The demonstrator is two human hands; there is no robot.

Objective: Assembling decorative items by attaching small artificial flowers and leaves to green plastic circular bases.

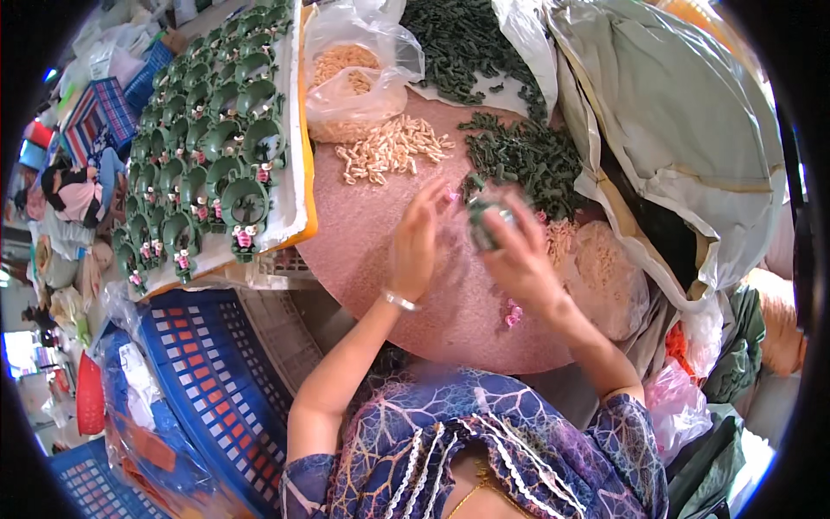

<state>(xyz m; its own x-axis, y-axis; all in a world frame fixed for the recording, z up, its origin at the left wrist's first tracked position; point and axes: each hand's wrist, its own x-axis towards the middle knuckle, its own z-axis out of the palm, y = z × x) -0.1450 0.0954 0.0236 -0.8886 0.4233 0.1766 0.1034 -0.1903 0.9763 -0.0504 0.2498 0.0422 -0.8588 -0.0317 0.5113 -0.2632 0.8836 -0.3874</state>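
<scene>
My right hand [520, 259] is closed around a green plastic ring-shaped piece [482, 223], held over the round pink table [363, 251]; motion blurs its fingers. To its left, my left hand [418, 235] is raised with its fingers drawn together, and a small pink piece [452, 197] shows at the fingertips. Pink flower pieces [513, 313] lie on the tabletop below my right hand. Just beyond both hands spreads a pile of small dark green parts [526, 154]. Cream-coloured little parts [393, 149] are heaped at the far left of the table.
A white tray with a yellow edge [304, 195] stands at the left, filled with rows of green ring pieces [245, 203] bearing pink flowers. Bags of parts [350, 86] sit at the back. A large pale sack [683, 112] borders the right. Blue baskets [216, 372] stand lower left.
</scene>
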